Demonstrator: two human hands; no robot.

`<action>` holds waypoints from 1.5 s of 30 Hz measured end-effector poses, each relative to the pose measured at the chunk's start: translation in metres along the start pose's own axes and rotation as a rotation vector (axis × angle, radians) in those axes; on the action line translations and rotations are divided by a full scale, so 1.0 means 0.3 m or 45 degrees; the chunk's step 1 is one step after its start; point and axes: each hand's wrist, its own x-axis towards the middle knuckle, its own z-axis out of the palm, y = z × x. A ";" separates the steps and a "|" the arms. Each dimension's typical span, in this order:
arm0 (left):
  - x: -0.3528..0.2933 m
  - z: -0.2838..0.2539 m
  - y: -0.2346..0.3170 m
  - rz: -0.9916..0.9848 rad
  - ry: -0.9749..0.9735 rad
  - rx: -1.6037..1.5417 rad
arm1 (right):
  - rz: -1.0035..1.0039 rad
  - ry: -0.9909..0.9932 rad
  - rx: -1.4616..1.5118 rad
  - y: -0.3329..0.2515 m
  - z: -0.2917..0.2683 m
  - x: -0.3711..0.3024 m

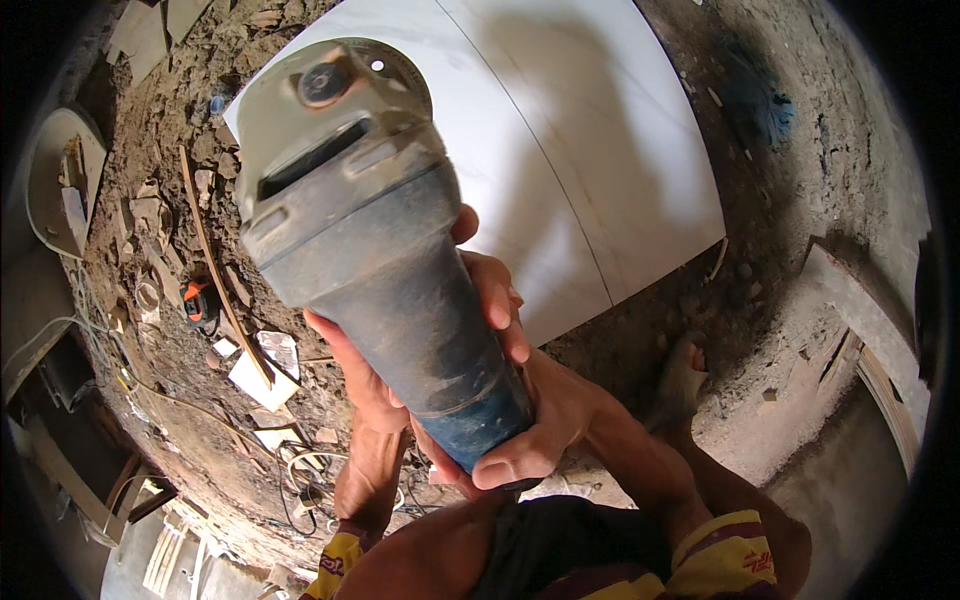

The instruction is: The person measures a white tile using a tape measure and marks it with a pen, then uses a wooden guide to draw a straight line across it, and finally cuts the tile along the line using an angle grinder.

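Grey and blue under its grime, the angle grinder point(410, 285) is filling both my grips, its rounded head point(350, 120) leaning toward the upper left; my left hand point(365, 390) is wrapping the body from the left, and my right hand point(548, 415) is clasping the blue rear end, so the two are sitting close together, clamped on the one tool; it is hanging over the left edge of the white slab point(620, 90), clear of it as I am judging, and I cannot tell whether it is running; a thin dark line point(530, 126) is crossing the slab and meeting the near edge between its bottom and right corners; mark, cut or joint, I cannot tell; that line I am counting as done, while the two sides are lying snug together, and any parting of them I am judging as left; beyond the slab's left edge an orange-and-black tape measure point(195, 300), a thin wooden strip point(214, 250) and white broken pieces point(265, 382) are lying on the rubbly ground point(190, 460), out of my hands.
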 end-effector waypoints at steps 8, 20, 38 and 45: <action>0.006 -0.086 -0.054 0.007 -0.229 -0.110 | 0.027 0.184 -0.572 -0.041 0.049 -0.007; 0.132 -0.074 0.058 0.355 0.792 1.296 | -0.414 0.697 -1.545 -0.200 0.010 0.094; 0.264 -0.467 0.307 0.583 1.173 2.480 | -0.566 0.906 -1.912 -0.461 -0.281 0.418; 0.268 -0.508 0.329 0.706 1.218 2.498 | -0.538 0.923 -2.043 -0.472 -0.305 0.490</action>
